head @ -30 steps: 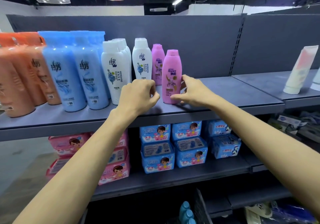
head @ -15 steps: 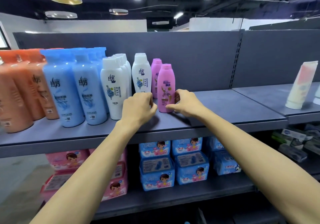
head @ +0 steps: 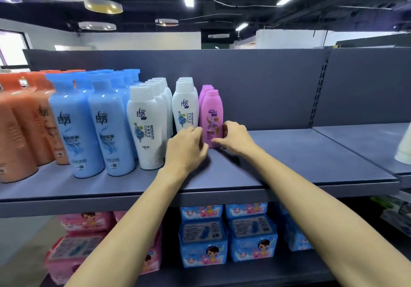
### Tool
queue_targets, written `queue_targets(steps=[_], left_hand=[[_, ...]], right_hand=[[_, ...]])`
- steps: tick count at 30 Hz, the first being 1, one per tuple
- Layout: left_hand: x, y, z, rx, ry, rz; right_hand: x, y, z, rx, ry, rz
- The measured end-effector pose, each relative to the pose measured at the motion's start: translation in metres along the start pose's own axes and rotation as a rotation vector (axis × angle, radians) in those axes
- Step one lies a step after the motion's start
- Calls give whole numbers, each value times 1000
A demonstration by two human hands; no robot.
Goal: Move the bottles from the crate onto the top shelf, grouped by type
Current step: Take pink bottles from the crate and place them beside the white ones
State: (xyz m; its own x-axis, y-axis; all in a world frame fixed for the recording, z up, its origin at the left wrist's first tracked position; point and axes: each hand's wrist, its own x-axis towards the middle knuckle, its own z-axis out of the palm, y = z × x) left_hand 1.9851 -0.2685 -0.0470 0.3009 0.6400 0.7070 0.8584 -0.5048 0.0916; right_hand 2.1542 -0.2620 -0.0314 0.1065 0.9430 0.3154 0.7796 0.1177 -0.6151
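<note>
Together, left hand (head: 186, 147) and right hand (head: 236, 138) grip the base of a smooth, rounded pink bottle (head: 212, 113) upright on a matte grey shelf (head: 300, 166).

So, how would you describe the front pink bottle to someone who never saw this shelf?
On the grey top shelf, bottle rows fill the left part. The rightmost row is pink, beside taller white bottles. The front pink bottle is nearest in that row, the only one showing its label.

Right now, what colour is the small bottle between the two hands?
Pink: the small plastic Rejoice bottle, cap included; head view.
</note>
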Motion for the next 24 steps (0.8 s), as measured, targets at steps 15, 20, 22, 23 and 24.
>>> queue_targets(steps=[15,20,22,23,24], left_hand=[[3,-4,7,-11,16,-45],[3,-5,6,-48,-19,-63],[2,-5,5,-58,-18,-62],[1,-5,4,-59,-15,-60],[1,-5,4,-60,-10,-59]], right_hand=[[24,4,10,-10,11,14],[22,0,10,-55,15,45],[17,-1,8,-84,27,58],[14,-2,7,-95,40,62],[10,-3,5,-102,52,64]])
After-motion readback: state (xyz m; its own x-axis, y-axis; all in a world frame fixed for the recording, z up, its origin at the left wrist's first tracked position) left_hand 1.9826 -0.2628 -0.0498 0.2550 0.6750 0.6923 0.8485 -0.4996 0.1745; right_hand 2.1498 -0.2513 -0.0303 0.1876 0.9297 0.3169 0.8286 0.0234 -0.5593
